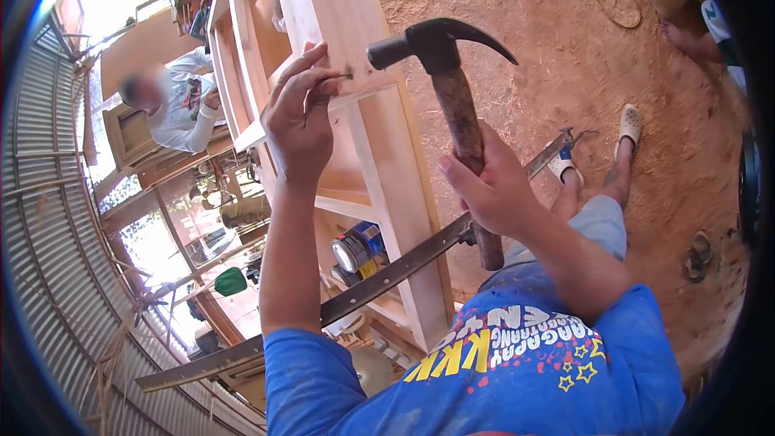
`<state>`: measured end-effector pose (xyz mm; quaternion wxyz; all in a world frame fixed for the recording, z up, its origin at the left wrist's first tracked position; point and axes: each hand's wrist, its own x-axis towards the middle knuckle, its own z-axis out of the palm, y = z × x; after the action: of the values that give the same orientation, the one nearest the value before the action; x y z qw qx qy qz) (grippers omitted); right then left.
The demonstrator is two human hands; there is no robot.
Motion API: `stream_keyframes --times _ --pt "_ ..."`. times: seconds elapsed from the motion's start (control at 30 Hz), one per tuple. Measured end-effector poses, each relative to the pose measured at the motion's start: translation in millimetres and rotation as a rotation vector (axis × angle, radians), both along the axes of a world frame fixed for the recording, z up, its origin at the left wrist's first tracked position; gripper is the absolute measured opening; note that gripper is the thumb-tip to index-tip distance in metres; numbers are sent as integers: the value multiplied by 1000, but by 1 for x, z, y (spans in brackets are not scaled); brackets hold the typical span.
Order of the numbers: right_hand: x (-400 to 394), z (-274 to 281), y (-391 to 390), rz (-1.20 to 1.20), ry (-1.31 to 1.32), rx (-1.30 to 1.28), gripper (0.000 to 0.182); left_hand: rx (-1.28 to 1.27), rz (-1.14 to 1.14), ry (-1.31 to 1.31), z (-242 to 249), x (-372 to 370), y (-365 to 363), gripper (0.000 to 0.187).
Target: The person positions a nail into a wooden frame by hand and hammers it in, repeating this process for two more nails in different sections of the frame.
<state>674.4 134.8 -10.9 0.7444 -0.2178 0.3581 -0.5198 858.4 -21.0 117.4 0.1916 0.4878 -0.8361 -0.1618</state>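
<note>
My right hand [494, 182] is wrapped round the wooden handle of a claw hammer [458, 105], its dark head raised with the claw toward the right. My left hand [303, 113] is closed in a pinch on a small nail [347, 75], which meets the wood near a dark mark. Beneath it is a pale wooden frame [343, 12] with posts, crosspieces and openings. The hammer face is apart from the nail, just to its right. Most of the nail is hidden by my fingertips.
A long metal bar [404, 265], seemingly a bar clamp, crosses the frame's lower part. Cans [355, 249] stand inside the frame. Another person [190, 101] is at the left, and a person's leg [686, 40] shows at the right. Reddish dirt floor [525, 24] lies beyond.
</note>
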Motion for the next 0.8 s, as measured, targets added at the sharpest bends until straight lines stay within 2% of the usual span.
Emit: stream_keyframes --times 0.33,0.63,0.8 --pt "13 12 -7 -64 69 -35 25 -20 31 80 -10 3 3 15" --pt "19 13 -4 -92 50 -47 28 -27 21 100 -13 7 3 11" --pt "32 5 0 -134 130 -82 30 -48 30 76 -14 5 5 9"
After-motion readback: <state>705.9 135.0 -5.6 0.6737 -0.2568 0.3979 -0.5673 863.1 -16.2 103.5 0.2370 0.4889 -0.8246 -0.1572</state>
